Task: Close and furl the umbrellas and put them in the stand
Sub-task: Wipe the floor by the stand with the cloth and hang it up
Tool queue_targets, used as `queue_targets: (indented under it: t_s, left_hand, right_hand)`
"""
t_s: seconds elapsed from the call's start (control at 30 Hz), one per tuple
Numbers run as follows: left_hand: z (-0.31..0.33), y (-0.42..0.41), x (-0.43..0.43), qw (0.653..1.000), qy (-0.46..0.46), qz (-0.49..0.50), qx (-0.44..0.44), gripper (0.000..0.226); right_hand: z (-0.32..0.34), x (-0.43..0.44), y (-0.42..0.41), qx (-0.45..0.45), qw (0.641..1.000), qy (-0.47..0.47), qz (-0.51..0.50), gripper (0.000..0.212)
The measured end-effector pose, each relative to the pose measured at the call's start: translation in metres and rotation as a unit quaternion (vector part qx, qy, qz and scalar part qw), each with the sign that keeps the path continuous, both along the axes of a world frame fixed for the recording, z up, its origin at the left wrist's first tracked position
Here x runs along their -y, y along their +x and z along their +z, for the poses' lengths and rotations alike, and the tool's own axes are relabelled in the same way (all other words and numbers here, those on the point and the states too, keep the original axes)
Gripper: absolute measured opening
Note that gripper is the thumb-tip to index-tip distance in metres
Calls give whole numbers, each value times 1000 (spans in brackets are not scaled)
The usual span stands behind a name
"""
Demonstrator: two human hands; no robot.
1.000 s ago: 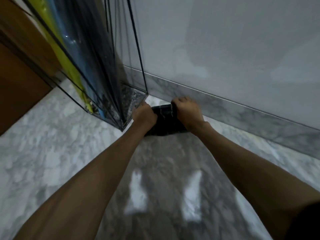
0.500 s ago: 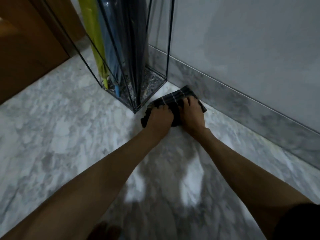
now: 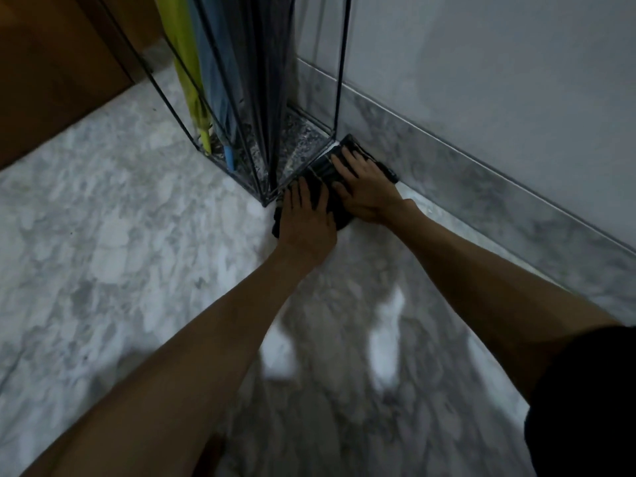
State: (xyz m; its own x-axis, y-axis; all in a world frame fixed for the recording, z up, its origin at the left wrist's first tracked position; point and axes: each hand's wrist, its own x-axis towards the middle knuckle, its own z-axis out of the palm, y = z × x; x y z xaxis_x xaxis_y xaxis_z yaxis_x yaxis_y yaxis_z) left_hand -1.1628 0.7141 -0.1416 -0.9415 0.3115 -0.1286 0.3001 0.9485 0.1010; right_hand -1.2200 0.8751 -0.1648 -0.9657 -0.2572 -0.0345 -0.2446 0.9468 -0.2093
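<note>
A wire-framed umbrella stand (image 3: 339, 80) stands on the marble floor against the wall. Inside it are a furled yellow-green umbrella (image 3: 186, 63), a blue one (image 3: 215, 91) and a dark one (image 3: 265, 80), tips down on the stand's speckled base. Just right of the stand a dark striped cloth (image 3: 327, 168) lies flat on the floor. My left hand (image 3: 306, 218) presses on its near end with fingers spread straight. My right hand (image 3: 364, 187) lies flat on its far end, beside the skirting.
A grey wall (image 3: 481, 80) with a marble skirting (image 3: 481, 191) runs along the right. A brown wooden door or panel (image 3: 51, 74) stands at the left. Marble floor (image 3: 120, 253) stretches out left and toward me.
My hands, which gripped the cloth a second ago, have flattened on it with straight fingers. The cloth now lies spread on the floor beside the stand. The view has tilted.
</note>
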Motion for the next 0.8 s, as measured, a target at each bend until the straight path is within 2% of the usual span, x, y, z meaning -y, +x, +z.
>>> queue_targets:
  t_s: [0.17, 0.37, 0.5, 0.6, 0.63, 0.7, 0.8]
  left_hand:
    - [-4, 6, -1, 999, -6, 17, 30, 59]
    - [1, 35, -18, 997, 23, -7, 75, 61]
    - [22, 47, -55, 991, 4, -65, 117, 74]
    - [27, 58, -96, 984, 20, -50, 169, 75]
    - [23, 62, -103, 984, 48, -40, 165, 71]
    - [9, 74, -109, 989, 92, -78, 87, 61]
    - [-9, 86, -106, 980, 77, -183, 28, 64]
  right_hand:
    - [5, 2, 10, 8, 1000, -4, -12, 61]
    - [8, -25, 61, 8, 998, -12, -56, 50]
    - [10, -52, 108, 8, 994, 16, -110, 51]
    - [12, -69, 140, 15, 988, 24, -149, 51]
    - [14, -74, 150, 15, 987, 26, -157, 51]
    - [16, -89, 172, 16, 983, 32, -182, 54]
    - [14, -107, 203, 18, 972, 58, -228, 54]
